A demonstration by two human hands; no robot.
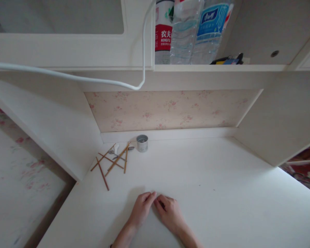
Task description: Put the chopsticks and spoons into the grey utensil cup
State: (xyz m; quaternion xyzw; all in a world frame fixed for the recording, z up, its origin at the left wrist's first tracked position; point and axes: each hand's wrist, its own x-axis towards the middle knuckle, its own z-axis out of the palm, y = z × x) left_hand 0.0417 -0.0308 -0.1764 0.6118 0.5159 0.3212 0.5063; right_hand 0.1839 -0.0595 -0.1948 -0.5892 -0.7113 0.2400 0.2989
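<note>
On the white tabletop [222,206], my left hand [142,206] and my right hand [168,210] rest close together, fingertips almost meeting. Both have their fingers curled closed, and nothing shows in either one. Farther back and to the left lies a loose spread of several wooden chopsticks [102,175], some crossing each other. Among them are metal spoons [131,148] and a white spoon [116,148], partly covered. A small metal utensil holder [142,144] with holes stands upright to the right of the chopsticks, near the back edge.
Side panels [281,117] bound the desk left and right. An open shelf [253,68] above holds plastic bottles [186,32]. A white cable [93,80] hangs in front of the cabinet. Red items [305,168] show beyond the right edge.
</note>
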